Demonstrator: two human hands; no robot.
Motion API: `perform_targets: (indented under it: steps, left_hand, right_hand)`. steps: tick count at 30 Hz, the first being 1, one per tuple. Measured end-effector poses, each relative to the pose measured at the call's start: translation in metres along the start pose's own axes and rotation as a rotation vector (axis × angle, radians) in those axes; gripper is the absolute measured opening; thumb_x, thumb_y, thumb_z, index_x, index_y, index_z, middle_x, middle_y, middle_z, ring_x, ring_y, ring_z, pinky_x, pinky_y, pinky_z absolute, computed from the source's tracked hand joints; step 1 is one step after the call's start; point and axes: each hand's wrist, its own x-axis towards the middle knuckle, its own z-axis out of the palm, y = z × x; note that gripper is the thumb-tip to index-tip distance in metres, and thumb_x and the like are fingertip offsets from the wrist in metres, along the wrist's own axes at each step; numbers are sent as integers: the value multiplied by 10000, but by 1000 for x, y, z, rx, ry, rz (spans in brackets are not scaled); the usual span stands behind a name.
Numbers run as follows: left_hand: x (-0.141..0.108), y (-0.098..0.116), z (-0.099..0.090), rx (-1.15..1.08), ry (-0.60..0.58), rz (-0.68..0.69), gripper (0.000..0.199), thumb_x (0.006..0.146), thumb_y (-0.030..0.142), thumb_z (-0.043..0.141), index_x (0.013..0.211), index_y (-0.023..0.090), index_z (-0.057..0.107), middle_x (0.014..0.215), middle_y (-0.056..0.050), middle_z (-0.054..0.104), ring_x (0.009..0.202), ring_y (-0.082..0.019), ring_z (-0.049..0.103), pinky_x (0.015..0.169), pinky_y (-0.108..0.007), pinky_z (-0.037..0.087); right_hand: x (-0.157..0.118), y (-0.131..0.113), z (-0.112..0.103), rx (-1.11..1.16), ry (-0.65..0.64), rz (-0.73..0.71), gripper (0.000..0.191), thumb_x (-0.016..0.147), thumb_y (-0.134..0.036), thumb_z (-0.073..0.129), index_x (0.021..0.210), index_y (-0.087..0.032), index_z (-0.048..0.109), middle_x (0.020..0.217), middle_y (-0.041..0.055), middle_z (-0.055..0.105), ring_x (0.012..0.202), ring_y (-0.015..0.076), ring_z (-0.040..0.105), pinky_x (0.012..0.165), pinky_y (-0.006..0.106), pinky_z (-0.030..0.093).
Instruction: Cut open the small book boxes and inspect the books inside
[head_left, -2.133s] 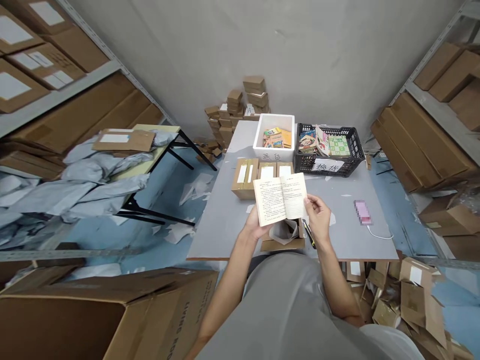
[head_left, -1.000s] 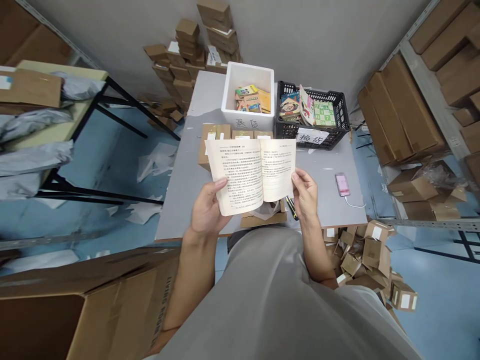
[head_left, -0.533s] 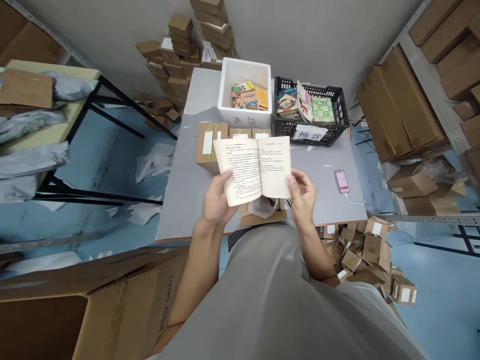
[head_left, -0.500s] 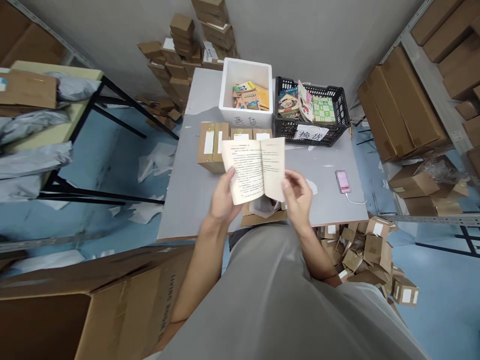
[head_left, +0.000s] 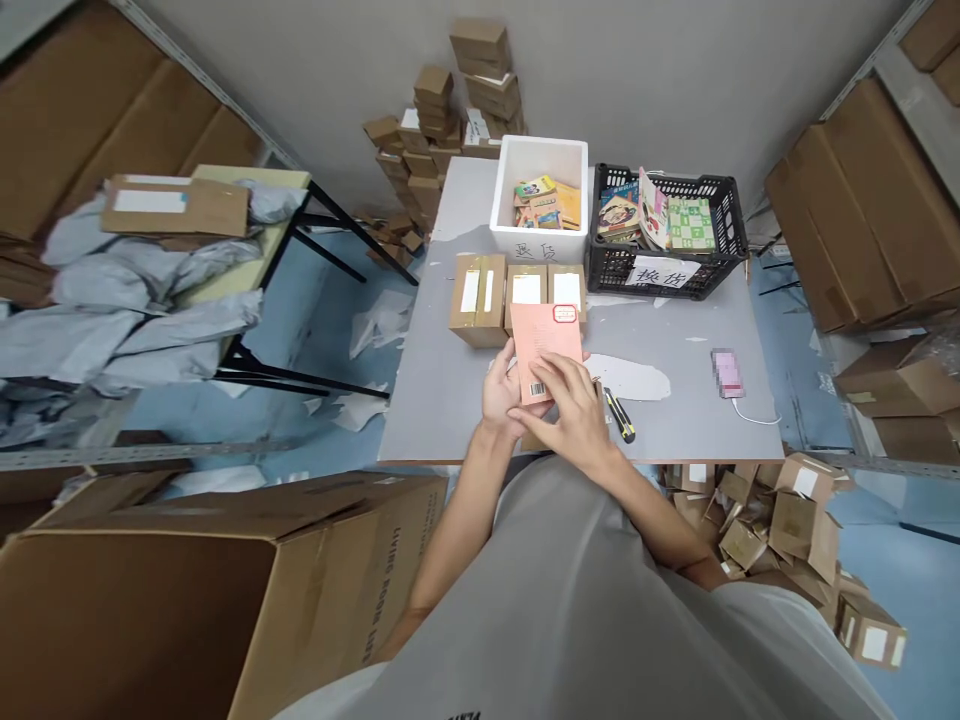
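Observation:
A pink book, closed with its barcode side up, is held low over the front of the grey table. My left hand grips it from the left and underneath. Across its lower right part lies my right hand, fingers spread on the cover. Just right of my right hand, a black and yellow box cutter rests on the table. Behind the book stand three small cardboard boxes.
At the table's back are a white foam box and a black crate, both holding books. A phone with a cable lies right. A large open carton stands front left; several boxes are piled lower right.
The open book is now closed and turned to its pink cover. My right hand has moved from its right edge onto the cover. The view has shifted left, and the box cutter now shows.

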Motion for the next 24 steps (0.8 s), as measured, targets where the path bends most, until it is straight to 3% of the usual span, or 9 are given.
perform_targets:
  steps: [3,5,9,11,13,16,20,22,24]
  left_hand:
    - [-3,-1,-1,37,30,-17,577,1014,558,654,1438,185,772,1458,-122,800,1498,-378,679,1246,-486,575]
    - [-3,-3,2,88,53,48,550,960,453,729,1467,242,756,1530,-88,764,1546,-356,636,1256,-445,557]
    - [0,-4,5,230,116,255,715,806,217,897,1491,333,728,1623,-56,693,1609,-305,560,1267,-339,509]
    - [1,-5,2,260,147,314,768,788,206,944,1510,311,705,1551,-88,731,1553,-305,608,1243,-343,523]
    - [2,-7,-4,276,166,337,781,772,222,983,1500,282,705,1445,-102,778,1454,-300,681,1212,-355,543]
    - [5,-15,-20,342,156,321,629,745,285,1027,1325,225,791,1285,-103,832,1273,-285,767,1170,-379,577]
    - [5,-36,-53,511,116,203,507,749,491,1022,1107,187,833,1154,-98,858,1131,-299,794,1081,-437,640]
    - [1,-47,-72,594,125,127,554,810,609,957,1146,186,835,1233,-120,852,1201,-319,776,1084,-443,643]
    - [-3,-58,-92,633,132,-4,704,838,716,894,1309,200,811,1337,-149,828,1208,-340,775,960,-436,689]
  right_hand:
    - [-2,4,-3,84,44,49,772,977,-540,890,1641,-270,602,1611,177,661,1534,350,619,1299,547,537]
    - [-4,4,-5,157,42,93,772,979,-531,882,1645,-271,590,1603,172,667,1519,336,633,1265,509,570]
    - [-3,9,-9,337,91,227,346,1076,-463,721,1351,-256,744,1313,116,800,1235,293,761,1100,448,646]
    - [1,20,-12,477,131,332,277,1095,-503,673,1178,-248,745,1131,71,810,1073,257,772,1001,403,662]
    - [4,36,-16,596,172,413,342,1058,-582,716,1102,-242,704,1055,46,788,1011,231,754,952,363,657]
    - [4,60,-17,677,188,491,464,967,-673,812,1067,-251,650,1031,30,758,993,217,743,923,344,661]
    - [-16,78,-6,794,-19,679,608,898,-800,816,1183,-291,642,1065,43,775,874,243,804,613,313,655]
    - [-32,83,2,796,-96,784,657,848,-832,840,1171,-292,650,1028,46,796,733,244,809,509,316,625]
    - [-46,89,12,806,-99,844,685,818,-830,867,1188,-292,660,1010,48,819,674,255,810,491,353,647]
